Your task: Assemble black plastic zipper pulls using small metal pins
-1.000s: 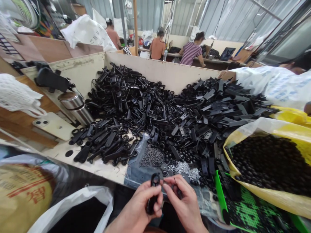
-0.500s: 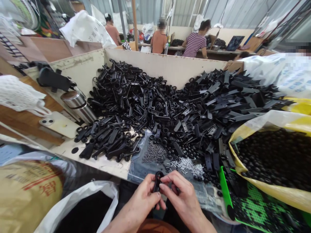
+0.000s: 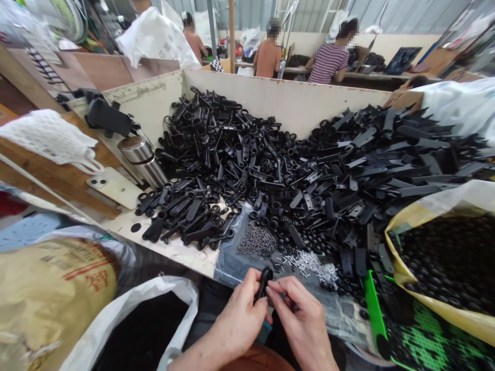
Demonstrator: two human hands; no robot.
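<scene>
My left hand (image 3: 240,313) is closed around a black plastic part (image 3: 265,280) with a rounded end, held upright in front of me at the table's near edge. My right hand (image 3: 303,313) is beside it, thumb and forefinger pinched together against the part's side. Whatever lies between those right fingertips is too small to make out. Just beyond the hands are a heap of small dark screws (image 3: 257,239) and a scatter of silver pins (image 3: 311,266). Similar black parts (image 3: 193,214) are gathered at the left front.
Large heaps of black parts (image 3: 235,149) fill the walled table. A steel flask (image 3: 144,159) and a phone (image 3: 115,188) are at the left. A yellow-edged sack (image 3: 402,268) of black pieces and a green tray (image 3: 376,309) stand at the right. Several people sit farther back.
The black part has turned in my left hand, so its ring opening no longer faces me. My right fingertips stay at its side. The whole view has shifted slightly to the left.
</scene>
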